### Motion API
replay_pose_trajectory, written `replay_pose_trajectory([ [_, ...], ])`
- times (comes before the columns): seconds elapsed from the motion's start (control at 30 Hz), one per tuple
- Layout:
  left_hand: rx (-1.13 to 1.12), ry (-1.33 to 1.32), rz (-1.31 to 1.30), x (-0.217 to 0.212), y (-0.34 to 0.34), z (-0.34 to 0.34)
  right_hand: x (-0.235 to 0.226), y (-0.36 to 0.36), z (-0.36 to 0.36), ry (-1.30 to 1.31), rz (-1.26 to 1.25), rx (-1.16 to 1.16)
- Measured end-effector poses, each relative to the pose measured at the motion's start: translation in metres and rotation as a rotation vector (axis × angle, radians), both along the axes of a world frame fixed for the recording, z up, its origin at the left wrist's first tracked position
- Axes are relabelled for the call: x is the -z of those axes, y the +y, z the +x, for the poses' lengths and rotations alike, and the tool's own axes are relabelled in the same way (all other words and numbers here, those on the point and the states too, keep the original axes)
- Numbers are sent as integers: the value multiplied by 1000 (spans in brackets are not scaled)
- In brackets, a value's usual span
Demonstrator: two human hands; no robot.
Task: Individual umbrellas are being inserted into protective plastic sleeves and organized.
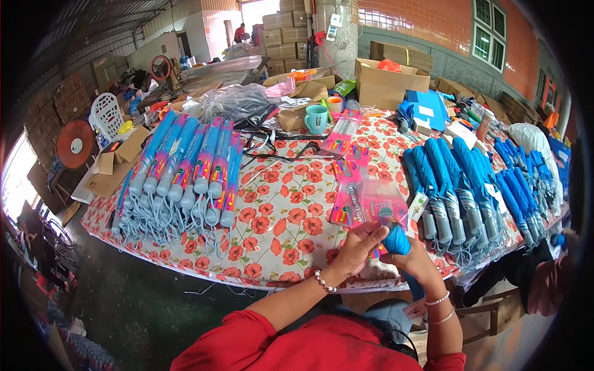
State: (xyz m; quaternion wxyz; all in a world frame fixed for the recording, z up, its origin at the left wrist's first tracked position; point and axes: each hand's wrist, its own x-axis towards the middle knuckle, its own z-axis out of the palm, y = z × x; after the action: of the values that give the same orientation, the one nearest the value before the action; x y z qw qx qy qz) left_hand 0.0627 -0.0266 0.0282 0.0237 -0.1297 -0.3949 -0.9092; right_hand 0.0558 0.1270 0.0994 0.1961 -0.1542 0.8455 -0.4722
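- With the left hand (356, 249), nearly closed, apparently pinching the near edge of a printed plastic sleeve (385, 201) between thumb and fingers.
- With the right hand (417, 261), wrapped closed around a furled blue umbrella (396, 240), one end poking up between both hands, the rest running down below the right one.
- For the sleeve, judged thin, limp and easily creased; best pinched at its edge by the left hand.
- For the umbrella, judged light, stiff at the core, soft and rather slippery outside; best gripped around the rolled canopy.
- Well left of the left hand, a bundle of sleeved umbrellas (179, 161), pale handles and cord loops toward the near edge.
- Far beyond the left hand, crumpled clear plastic bags (226, 102), then a teal mug (316, 119).
- Just beyond both hands, flat pink sleeves (356, 162), perhaps apt to cling to the held one.
- Just beyond and right of the right hand, unsleeved blue umbrellas (468, 170), with a paper hang tag (417, 205) near enough to snag.
- Farther right, shorter blue umbrellas (518, 191), well clear of the hand.
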Motion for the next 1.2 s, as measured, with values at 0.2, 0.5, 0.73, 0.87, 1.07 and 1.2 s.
replay_pose_trajectory([
  [0.2,-52,93,-208,3,10,9,0,10,-9,-229,-242,-67],
  [0.5,-2,79,19,-38,22,6,-18,-2,-4,-86,-115,-52],
  [0.73,-469,6,79,-56,-30,-18,-41,22,12,635,-128,-174],
  [0.87,-499,26,235,-88,-92,-24,-41,40,26,854,204,-188],
  [1.07,-356,116,189,-84,-52,-4,-9,33,18,381,113,-146],
  [1.2,-289,139,312,-83,-58,1,-24,32,27,246,-77,-287],
])
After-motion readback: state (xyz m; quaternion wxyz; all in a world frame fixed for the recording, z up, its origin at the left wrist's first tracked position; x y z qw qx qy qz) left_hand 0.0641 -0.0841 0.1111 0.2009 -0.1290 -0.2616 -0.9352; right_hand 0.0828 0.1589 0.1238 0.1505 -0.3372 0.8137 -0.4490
